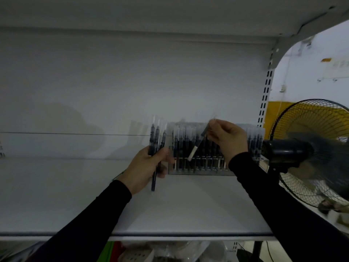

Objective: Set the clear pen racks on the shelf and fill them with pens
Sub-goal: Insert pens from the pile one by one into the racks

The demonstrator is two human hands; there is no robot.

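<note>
pen rack [200,167] on shelf [188,205], fan [311,148] right

Two arms enter from the lower corners, each covered in a long, close-fitting black sleeve [90,220] ending at the wrist. The left hand [145,167] and right hand [229,138] are bare, without gloves.
</note>
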